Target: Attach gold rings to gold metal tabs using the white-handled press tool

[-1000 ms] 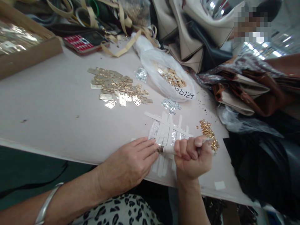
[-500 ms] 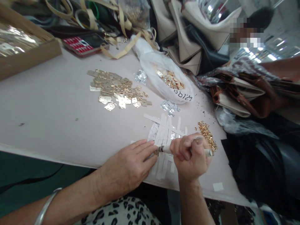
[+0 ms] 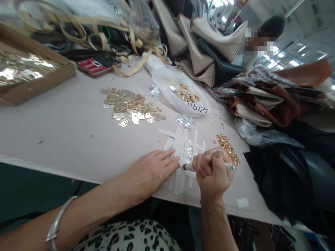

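Note:
My right hand [image 3: 214, 172] is closed in a fist around a slim white tool [image 3: 190, 167] with a dark tip; its kind is unclear. The tip points left, close to the fingertips of my left hand [image 3: 149, 172]. That hand lies palm down with fingers stretched out over white tape strips [image 3: 180, 141], which cross clear plastic on the table. Anything under the left fingers is hidden. Beyond the strips are a silver pile of small pieces [image 3: 185, 120] and a heap of flat gold metal plates [image 3: 125, 101]. Small gold fittings [image 3: 227, 148] lie behind my right hand.
A white plastic bag of gold parts [image 3: 180, 89] stands farther back. At left are a cardboard box of metal pieces [image 3: 39, 90] and a red-patterned phone-like object [image 3: 95, 65]. Handbags [image 3: 199, 59] and dark material [image 3: 282, 184] crowd the right. Someone is in the background.
The tool's tip has come away from a small brownish piece by my left fingers, which no longer shows. My left fingertips shifted slightly on the strips. The camera view has also shifted.

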### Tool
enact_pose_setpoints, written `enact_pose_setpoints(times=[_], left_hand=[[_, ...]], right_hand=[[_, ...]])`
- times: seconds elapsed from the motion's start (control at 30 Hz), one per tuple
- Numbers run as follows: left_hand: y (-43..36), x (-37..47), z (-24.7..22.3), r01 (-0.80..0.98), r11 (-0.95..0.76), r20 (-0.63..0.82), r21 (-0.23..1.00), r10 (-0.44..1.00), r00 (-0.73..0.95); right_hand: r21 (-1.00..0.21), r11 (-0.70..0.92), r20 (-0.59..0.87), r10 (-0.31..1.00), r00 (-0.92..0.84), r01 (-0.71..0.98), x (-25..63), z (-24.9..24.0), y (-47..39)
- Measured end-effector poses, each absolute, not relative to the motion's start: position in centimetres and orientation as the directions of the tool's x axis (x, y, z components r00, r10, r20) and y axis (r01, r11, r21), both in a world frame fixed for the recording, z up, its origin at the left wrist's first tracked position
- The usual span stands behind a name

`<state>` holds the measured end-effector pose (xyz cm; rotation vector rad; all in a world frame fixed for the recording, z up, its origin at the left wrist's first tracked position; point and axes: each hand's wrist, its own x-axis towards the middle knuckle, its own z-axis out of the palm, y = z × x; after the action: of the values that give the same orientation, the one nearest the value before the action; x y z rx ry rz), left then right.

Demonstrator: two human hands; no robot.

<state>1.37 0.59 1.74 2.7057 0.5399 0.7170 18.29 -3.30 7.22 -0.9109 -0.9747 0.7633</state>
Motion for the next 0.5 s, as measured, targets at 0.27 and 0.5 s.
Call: enact_pose_setpoints(times=[0.27,0.5], left_hand=[[1.0,2.8,2.6,0.331,-0.917,0.447,0.224,0.398,0.801],[-2.8,1.9,2.0,0.296,-0.856,0.444,0.424,0.482,0.755]], right_hand=[[-0.891,0.443,0.347,0.807,0.478,-0.102,18.9,6.9,-5.5],[-0.841,0.445,0.175,0.762,0.624,-0.307,19.6,5.8,-4.9]])
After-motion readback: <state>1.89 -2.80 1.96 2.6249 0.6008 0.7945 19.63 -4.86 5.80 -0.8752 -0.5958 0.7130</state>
